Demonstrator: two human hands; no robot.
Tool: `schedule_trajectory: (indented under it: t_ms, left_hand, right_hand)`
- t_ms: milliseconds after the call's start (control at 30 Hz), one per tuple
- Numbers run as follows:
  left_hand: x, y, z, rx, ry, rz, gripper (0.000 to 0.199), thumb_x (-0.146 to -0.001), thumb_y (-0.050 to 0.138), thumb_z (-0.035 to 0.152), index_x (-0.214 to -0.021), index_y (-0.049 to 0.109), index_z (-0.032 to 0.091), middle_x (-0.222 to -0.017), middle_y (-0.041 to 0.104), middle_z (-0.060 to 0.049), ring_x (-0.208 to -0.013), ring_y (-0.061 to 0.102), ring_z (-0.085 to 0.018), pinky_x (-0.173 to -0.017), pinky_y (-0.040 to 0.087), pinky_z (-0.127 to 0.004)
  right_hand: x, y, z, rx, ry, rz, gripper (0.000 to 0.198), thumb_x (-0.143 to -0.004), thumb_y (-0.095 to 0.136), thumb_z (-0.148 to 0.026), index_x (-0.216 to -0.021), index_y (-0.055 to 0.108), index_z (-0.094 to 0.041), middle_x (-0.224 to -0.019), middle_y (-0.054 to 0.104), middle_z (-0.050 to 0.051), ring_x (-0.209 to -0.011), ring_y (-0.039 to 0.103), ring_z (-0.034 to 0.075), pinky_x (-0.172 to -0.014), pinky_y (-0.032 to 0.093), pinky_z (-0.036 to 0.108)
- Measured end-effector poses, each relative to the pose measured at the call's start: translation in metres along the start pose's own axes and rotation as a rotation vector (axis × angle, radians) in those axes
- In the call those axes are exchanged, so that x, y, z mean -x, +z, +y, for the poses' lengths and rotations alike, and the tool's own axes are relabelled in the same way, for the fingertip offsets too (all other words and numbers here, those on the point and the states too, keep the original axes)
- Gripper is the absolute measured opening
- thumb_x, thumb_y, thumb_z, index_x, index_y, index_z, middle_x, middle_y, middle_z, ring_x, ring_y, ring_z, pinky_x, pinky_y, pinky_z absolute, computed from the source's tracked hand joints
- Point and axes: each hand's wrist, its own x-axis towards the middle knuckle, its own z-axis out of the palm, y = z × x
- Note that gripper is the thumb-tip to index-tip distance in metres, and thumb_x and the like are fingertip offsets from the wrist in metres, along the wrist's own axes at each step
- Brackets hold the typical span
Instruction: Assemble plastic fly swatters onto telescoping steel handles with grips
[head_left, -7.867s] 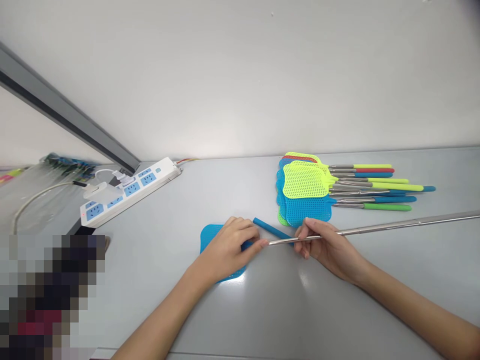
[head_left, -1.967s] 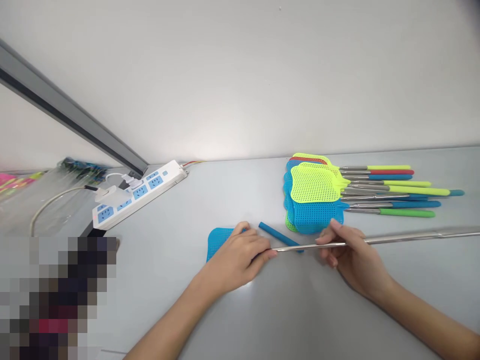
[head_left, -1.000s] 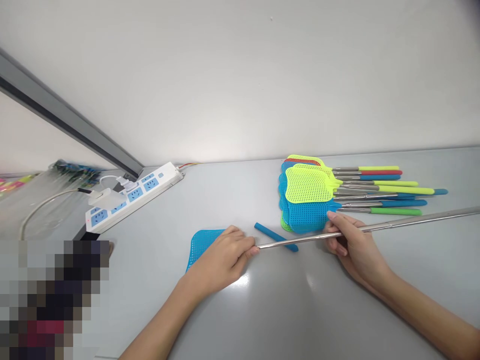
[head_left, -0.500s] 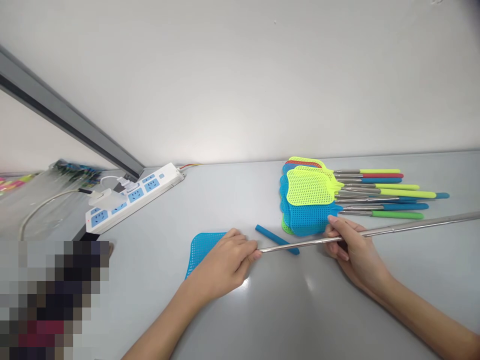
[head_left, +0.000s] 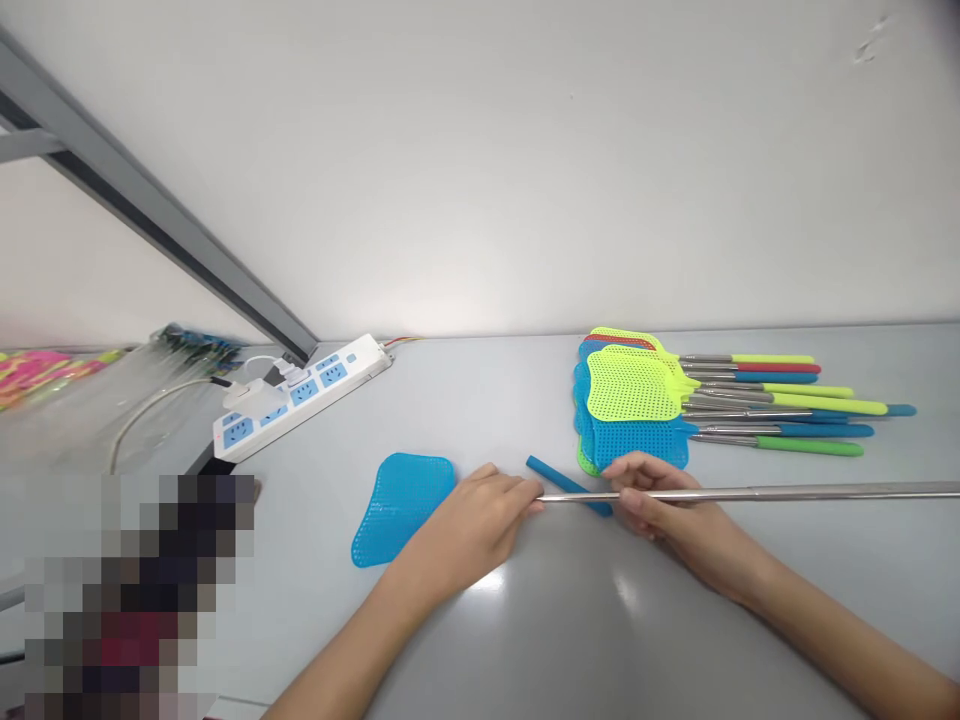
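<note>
A blue fly swatter with a mesh head [head_left: 409, 505] lies before me, its long metal telescopic rod [head_left: 780, 494] stretching off the right edge. My left hand [head_left: 476, 515] is closed around the left end of that rod, hiding where it meets the head. Further along, my right hand [head_left: 667, 505] has the rod between thumb and fingers, in a loose hold. Under the rod, between both hands, a loose blue grip sleeve [head_left: 559, 480] rests on the table. The rod's far end is out of view.
Behind my right hand lies a stack of fly swatters with yellow [head_left: 634, 385], blue, red and green parts, handles to the right. A white power strip [head_left: 300, 400] with plugs stands at the left, near clear plastic bags [head_left: 142, 385]. A grey post [head_left: 172, 220] rises there.
My right hand has slid left along the rod, closer to my left hand. The rod now lies more level, and more of the blue mesh head shows. The camera view has shifted slightly.
</note>
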Motion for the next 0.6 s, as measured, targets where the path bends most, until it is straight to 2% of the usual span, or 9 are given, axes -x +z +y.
schedule_trajectory:
  t_ms: [167, 233, 333, 467, 533, 600]
  left_hand:
    - [0.004, -0.002, -0.003, -0.025, -0.043, 0.061, 0.024, -0.087, 0.027, 0.023, -0.092, 0.05, 0.019, -0.079, 0.06, -0.002, -0.07, 0.053, -0.015, -0.063, 0.037, -0.027]
    - [0.005, -0.003, -0.004, -0.013, -0.046, 0.069, 0.025, -0.087, 0.028, 0.021, -0.101, 0.048, 0.02, -0.084, 0.061, -0.002, -0.076, 0.055, -0.016, -0.067, 0.039, -0.028]
    - [0.007, -0.008, -0.007, -0.011, -0.051, 0.078, 0.031, -0.085, 0.029, 0.016, -0.111, 0.043, 0.023, -0.09, 0.061, -0.002, -0.082, 0.056, -0.016, -0.071, 0.04, -0.028]
    - [0.016, -0.021, -0.009, -0.008, -0.08, 0.134, 0.036, -0.083, 0.03, 0.011, -0.114, 0.042, 0.025, -0.096, 0.059, -0.001, -0.086, 0.054, -0.015, -0.072, 0.042, -0.027]
    - [0.025, -0.025, -0.007, 0.009, -0.113, 0.182, 0.032, -0.084, 0.03, 0.014, -0.111, 0.044, 0.024, -0.096, 0.059, -0.001, -0.084, 0.055, -0.015, -0.072, 0.043, -0.027]
    - [0.037, -0.027, -0.005, 0.021, -0.145, 0.229, 0.03, -0.084, 0.031, 0.017, -0.11, 0.044, 0.025, -0.104, 0.057, -0.001, -0.091, 0.054, -0.015, -0.076, 0.043, -0.028]
  right_hand:
    - [-0.003, 0.002, 0.005, 0.393, -0.117, -0.085, 0.037, -0.066, 0.063, -0.032, -0.101, 0.053, -0.026, -0.073, 0.041, -0.001, -0.057, 0.035, 0.01, -0.05, 0.033, 0.023]
    - [-0.005, 0.003, 0.007, 0.558, -0.15, -0.108, 0.033, -0.067, 0.061, -0.032, -0.099, 0.057, -0.026, -0.067, 0.04, -0.001, -0.055, 0.034, 0.011, -0.049, 0.031, 0.024]
    - [-0.006, 0.006, 0.008, 0.691, -0.181, -0.058, 0.024, -0.071, 0.055, -0.028, -0.095, 0.061, -0.025, -0.056, 0.034, -0.003, -0.052, 0.033, 0.011, -0.049, 0.03, 0.025]
    - [-0.006, 0.002, 0.006, 0.57, -0.197, -0.035, 0.026, -0.072, 0.054, -0.023, -0.098, 0.059, -0.023, -0.063, 0.042, -0.002, -0.053, 0.034, 0.01, -0.05, 0.031, 0.025]
    - [-0.007, -0.006, 0.002, 0.402, -0.145, -0.032, 0.025, -0.073, 0.053, -0.026, -0.097, 0.059, -0.022, -0.067, 0.046, 0.0, -0.054, 0.037, 0.01, -0.05, 0.033, 0.024]
    - [-0.009, -0.019, -0.005, 0.194, -0.072, 0.04, 0.022, -0.075, 0.052, -0.03, -0.092, 0.061, -0.019, -0.065, 0.047, 0.0, -0.05, 0.038, 0.008, -0.047, 0.033, 0.023]
